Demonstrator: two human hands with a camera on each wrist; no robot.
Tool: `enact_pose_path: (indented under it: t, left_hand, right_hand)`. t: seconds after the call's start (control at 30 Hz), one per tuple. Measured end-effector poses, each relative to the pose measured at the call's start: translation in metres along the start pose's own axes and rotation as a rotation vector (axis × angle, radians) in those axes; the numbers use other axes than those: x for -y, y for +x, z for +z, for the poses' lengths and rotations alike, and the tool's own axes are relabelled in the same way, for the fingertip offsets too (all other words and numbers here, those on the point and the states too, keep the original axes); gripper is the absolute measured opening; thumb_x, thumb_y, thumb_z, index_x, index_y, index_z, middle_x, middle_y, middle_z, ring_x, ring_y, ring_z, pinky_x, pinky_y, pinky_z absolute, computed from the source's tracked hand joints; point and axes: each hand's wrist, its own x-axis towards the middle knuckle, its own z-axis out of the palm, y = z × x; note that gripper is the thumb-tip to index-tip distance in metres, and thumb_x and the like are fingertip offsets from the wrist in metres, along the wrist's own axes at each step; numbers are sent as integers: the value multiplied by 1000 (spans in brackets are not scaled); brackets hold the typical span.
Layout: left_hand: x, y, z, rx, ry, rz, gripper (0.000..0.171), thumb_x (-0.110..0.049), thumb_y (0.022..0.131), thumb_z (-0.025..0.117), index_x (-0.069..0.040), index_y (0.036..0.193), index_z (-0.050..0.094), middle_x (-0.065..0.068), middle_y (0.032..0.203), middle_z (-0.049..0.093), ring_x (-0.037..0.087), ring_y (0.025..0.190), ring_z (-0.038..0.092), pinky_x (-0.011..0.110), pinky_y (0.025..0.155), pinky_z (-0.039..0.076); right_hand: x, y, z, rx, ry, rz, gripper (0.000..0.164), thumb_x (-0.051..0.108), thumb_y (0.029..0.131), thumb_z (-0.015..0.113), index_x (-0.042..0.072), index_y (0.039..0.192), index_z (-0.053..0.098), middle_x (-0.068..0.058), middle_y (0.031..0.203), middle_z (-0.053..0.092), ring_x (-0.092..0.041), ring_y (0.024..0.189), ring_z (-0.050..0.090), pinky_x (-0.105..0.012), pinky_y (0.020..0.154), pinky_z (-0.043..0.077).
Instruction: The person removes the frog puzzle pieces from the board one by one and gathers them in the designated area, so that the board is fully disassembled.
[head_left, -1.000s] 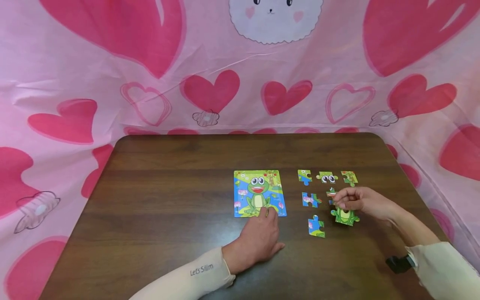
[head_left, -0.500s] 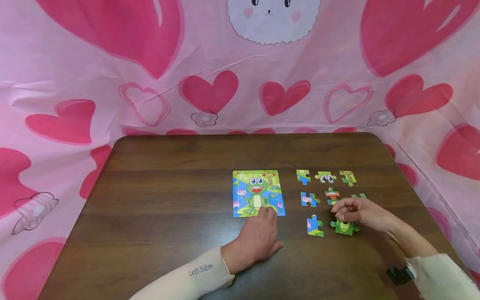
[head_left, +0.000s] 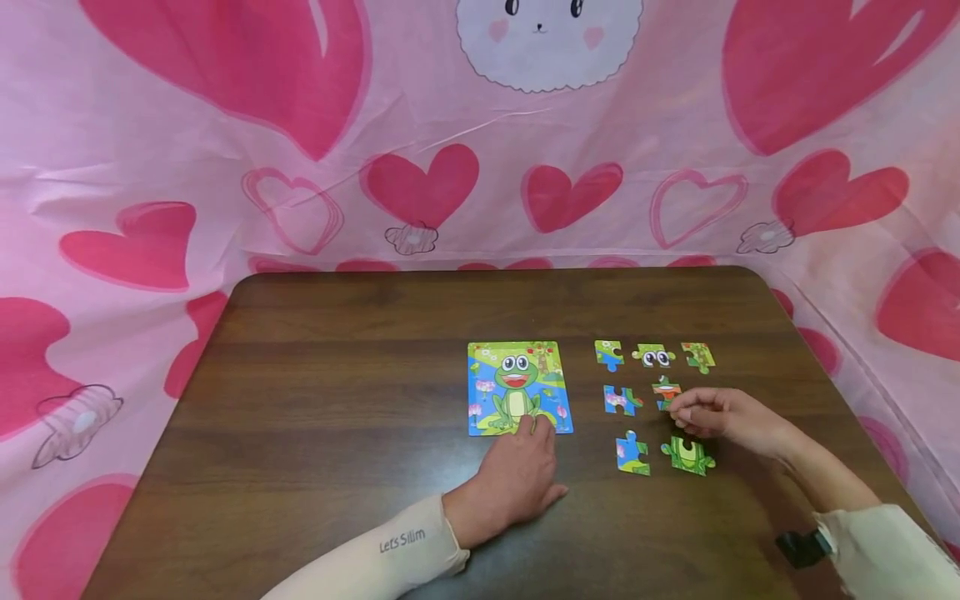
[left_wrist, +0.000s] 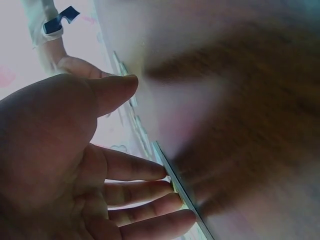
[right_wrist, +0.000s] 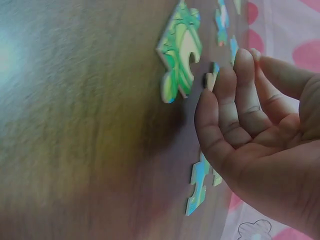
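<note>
My left hand [head_left: 512, 475] rests its fingertips on the lower edge of a square frog picture board [head_left: 483, 367]; in the left wrist view its fingers [left_wrist: 145, 225] are nearly straight along the board's edge. My right hand [head_left: 738, 425] hovers with loosely bent fingers and nothing visible between them. Just below it, the frog-body puzzle piece [head_left: 686, 457] lies flat on the table. The frog-mouth piece [head_left: 664, 392] lies by the right fingertips. Another blue-green piece [right_wrist: 199, 182], hidden behind the right hand in the head view, shows in the right wrist view.
Several other jigsaw pieces lie in spaced rows right of the board, among them the frog-eyes piece [head_left: 654, 357] and a blue corner piece [head_left: 632, 455]. The brown wooden table [head_left: 315, 400] meets a pink heart-printed cloth [head_left: 495, 125] at its back and sides.
The frog-body piece, tilted in my right fingers earlier, went down onto the table and was let go. My right hand then moved slightly up from it. The left hand stayed put.
</note>
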Motion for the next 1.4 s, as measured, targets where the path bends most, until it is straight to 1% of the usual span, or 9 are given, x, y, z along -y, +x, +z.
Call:
enact_pose_path:
  t: [0.17,0.37,0.47,0.7,0.83,0.93,1.03,1.17,1.4]
  left_hand:
    - [2,-2,4,0,-9,-11,75,-72,92,53,-9,130,65,4,123,58,17,102,53,22,53,48]
    - [3,-2,4,1,0,-1,75,-72,91,53,-10,131,64,3,123,57,17,102,53,21,52,45]
    - [3,-2,4,-1,8,2,75,-73,92,52,-10,131,65,3,123,57,17,101,53,21,51,44]
    - [3,-3,5,2,7,-1,76,-72,92,52,-10,134,62,3,126,57,16,102,53,22,51,42]
    - [4,-4,5,-8,12,8,73,-72,93,52,-11,131,65,2,126,57,16,102,53,22,53,43]
    - [4,-5,6,-31,14,14,71,-71,93,52,-11,128,67,2,127,57,17,103,54,22,56,46]
    - [5,-4,7,-36,-1,17,73,-71,93,52,-10,131,64,2,127,57,17,103,54,22,59,47]
    - [5,-3,8,-40,-22,19,75,-71,93,52,-9,135,60,2,128,56,16,103,54,22,61,48]
    - [6,-4,8,-61,-22,36,73,-70,93,53,-9,134,62,3,130,57,17,102,53,22,65,49]
  right_hand:
    - [9,6,0,-66,43,52,47,30,109,47,-11,131,55,-4,109,72,-15,96,68,-28,85,58]
    - [18,16,2,-34,133,19,50,32,110,43,-13,130,51,-6,107,70,-17,94,68,-31,86,59]
    - [23,22,4,-30,155,6,50,32,109,44,-13,131,50,-6,109,69,-16,95,68,-31,86,59]
    - [36,40,15,-28,165,34,54,35,108,48,-12,136,48,-9,114,68,-18,101,70,-30,89,58]
    - [43,53,25,-13,175,22,56,35,108,49,-12,137,48,-10,114,68,-19,100,71,-29,89,58]
    - [48,63,32,9,196,8,56,35,108,48,-13,136,48,-11,115,68,-18,100,71,-30,90,58]
    - [52,72,40,29,201,15,53,33,108,49,-12,135,50,-14,117,67,-19,99,71,-31,89,59]
    - [58,81,49,62,173,24,50,32,108,49,-10,134,53,-16,115,64,-21,98,69,-32,88,59]
    - [72,98,62,95,147,41,45,29,108,50,-7,132,56,-19,118,64,-23,98,67,-33,88,59]
